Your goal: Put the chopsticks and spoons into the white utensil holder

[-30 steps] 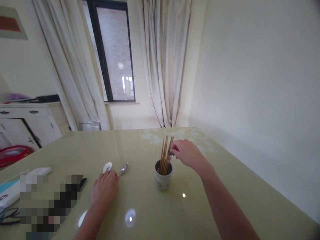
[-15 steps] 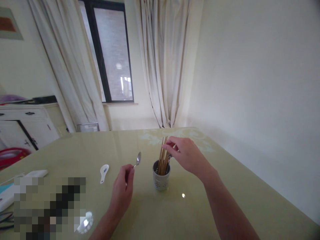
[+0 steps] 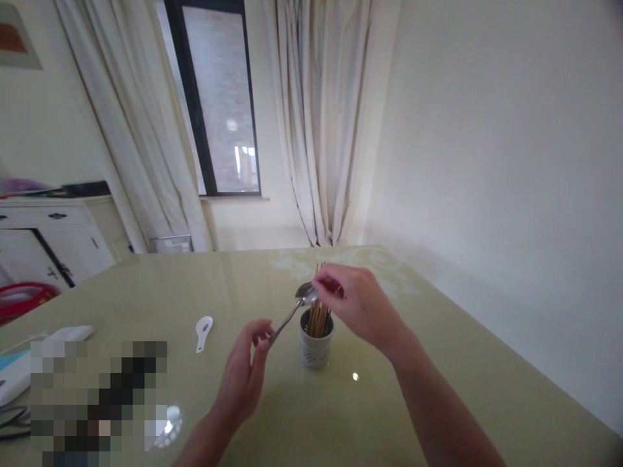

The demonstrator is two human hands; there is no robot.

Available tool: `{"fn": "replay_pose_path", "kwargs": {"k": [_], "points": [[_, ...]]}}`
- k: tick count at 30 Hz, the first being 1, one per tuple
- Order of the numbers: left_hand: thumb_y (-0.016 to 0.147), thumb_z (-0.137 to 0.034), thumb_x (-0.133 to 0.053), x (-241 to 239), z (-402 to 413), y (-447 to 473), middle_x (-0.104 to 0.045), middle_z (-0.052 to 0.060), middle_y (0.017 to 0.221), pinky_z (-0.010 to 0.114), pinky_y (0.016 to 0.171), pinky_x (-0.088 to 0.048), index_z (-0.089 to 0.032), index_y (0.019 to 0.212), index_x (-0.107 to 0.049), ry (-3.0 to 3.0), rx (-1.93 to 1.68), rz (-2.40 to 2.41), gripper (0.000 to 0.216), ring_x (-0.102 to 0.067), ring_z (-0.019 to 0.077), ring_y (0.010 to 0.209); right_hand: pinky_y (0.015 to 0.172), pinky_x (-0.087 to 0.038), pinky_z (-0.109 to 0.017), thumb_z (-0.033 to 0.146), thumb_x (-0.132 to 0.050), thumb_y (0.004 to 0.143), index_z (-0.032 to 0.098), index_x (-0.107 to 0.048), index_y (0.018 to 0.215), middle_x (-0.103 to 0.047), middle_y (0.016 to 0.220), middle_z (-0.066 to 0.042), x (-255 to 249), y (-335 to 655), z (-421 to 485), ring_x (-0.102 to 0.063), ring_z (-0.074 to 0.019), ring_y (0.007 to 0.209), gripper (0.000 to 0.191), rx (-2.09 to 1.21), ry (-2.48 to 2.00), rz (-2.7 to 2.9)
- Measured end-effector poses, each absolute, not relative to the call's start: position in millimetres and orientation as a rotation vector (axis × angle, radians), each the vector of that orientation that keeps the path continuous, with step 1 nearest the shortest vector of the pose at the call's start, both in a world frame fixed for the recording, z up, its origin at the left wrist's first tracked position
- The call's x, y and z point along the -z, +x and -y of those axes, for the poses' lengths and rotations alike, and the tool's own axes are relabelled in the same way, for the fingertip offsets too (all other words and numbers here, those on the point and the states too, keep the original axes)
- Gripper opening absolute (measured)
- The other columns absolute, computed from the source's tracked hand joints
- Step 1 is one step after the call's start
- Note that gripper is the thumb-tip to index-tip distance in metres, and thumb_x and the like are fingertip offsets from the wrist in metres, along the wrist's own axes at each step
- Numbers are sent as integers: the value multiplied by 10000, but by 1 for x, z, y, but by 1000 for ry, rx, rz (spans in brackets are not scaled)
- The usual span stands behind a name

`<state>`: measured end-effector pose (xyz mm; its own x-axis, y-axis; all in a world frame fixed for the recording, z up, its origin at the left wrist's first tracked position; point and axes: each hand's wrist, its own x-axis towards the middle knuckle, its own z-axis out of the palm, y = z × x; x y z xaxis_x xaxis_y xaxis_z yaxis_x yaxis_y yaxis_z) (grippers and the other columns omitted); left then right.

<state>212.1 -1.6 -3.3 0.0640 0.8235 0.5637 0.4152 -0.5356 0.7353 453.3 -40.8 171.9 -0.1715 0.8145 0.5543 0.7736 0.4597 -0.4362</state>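
A metal spoon (image 3: 287, 319) slants up in front of the cup, its handle end in the closed fingers of my left hand (image 3: 246, 370). Two spoon bowls seem to overlap at its upper end; I cannot tell fully whether a second spoon is there. The fingertips of my right hand (image 3: 357, 301) pinch at the edge of the bowls, above the cup. Wooden chopsticks (image 3: 318, 321) stand in the grey cup (image 3: 315, 353) with a pattern of holes, their tops partly behind my right hand.
A white ceramic spoon (image 3: 203, 332) lies left of my left hand on the glossy greenish table (image 3: 311, 421). White devices and dark cables lie at the far left, beside a blurred-out patch. A wall (image 3: 511, 194) runs along the right side, with curtains and a window behind.
My left hand has moved slightly right, and a spoon now reaches from it to my right fingertips. My right hand has shifted a little left over the chopsticks.
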Motion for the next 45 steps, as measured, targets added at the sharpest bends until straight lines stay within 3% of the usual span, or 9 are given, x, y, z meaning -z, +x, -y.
{"fn": "replay_pose_path", "kwargs": {"k": [2,6,10,19,23,28,36,41,45], "points": [[1092,-561,-290,-2,-14,193,-758,107,1058,398,876,-596,-203,1212,-645,1999,-1434,-1386,519,-715,247,958,724,-514,-267,195,-651,985,210,-754,930,-804,857,-30,-178,468,44,-721,-168,742,118,55,-1340,1819],[1041,-427,-384,-3,-39,153,-724,189,1157,489,978,-543,-131,1219,-660,2177,-1099,-2067,443,-674,333,1073,724,-533,-294,268,-633,994,210,-743,940,-800,851,-45,-186,493,48,-728,-191,735,135,214,-1374,1686],[1033,-379,-412,10,-43,132,-672,263,1227,486,876,-541,-69,1335,-638,2202,-610,-2563,488,-640,422,1133,726,-497,-294,243,-627,1003,209,-740,936,-798,887,-46,-183,498,42,-720,-195,767,136,244,-1532,1783],[1054,-198,-329,36,-58,115,-738,241,1044,431,905,-540,-42,1175,-661,2291,-399,-2437,386,-747,343,975,724,-416,-277,215,-666,1026,219,-788,892,-801,921,-41,-164,475,20,-718,-198,848,182,38,-1764,2147],[1052,-139,-275,35,-60,114,-756,217,1046,398,819,-539,-85,1156,-637,2182,-444,-2345,380,-767,317,923,694,-415,-280,229,-680,1015,214,-811,877,-801,953,-63,-158,470,16,-727,-218,876,191,44,-1832,2192],[1090,-247,-287,28,-61,117,-773,176,1117,363,772,-516,-164,1121,-622,2110,-576,-2308,347,-768,299,954,710,-449,-279,217,-679,998,234,-849,904,-814,971,-76,-155,469,14,-746,-235,922,196,30,-1900,2202],[1074,-429,-404,18,-48,153,-839,88,1053,352,799,-600,-227,1254,-640,1965,-1195,-1928,359,-803,251,891,742,-448,-288,253,-643,1048,226,-864,922,-813,999,-94,-163,470,19,-743,-235,936,256,57,-1879,2148],[1068,-302,-503,23,-15,196,-833,111,1222,353,970,-645,-226,1384,-674,2353,-1577,-1341,367,-819,222,1041,700,-431,-266,395,-608,1097,195,-824,898,-773,791,-35,-165,461,23,-695,-171,751,356,-122,-1545,2060],[1034,-82,-525,26,5,218,-805,124,1299,324,1032,-622,-252,1559,-566,2687,-1743,-939,553,-796,209,1138,687,-464,-244,459,-755,998,188,-827,1020,-810,820,-18,-159,448,26,-723,-160,737,282,-398,-1332,2051]]}}
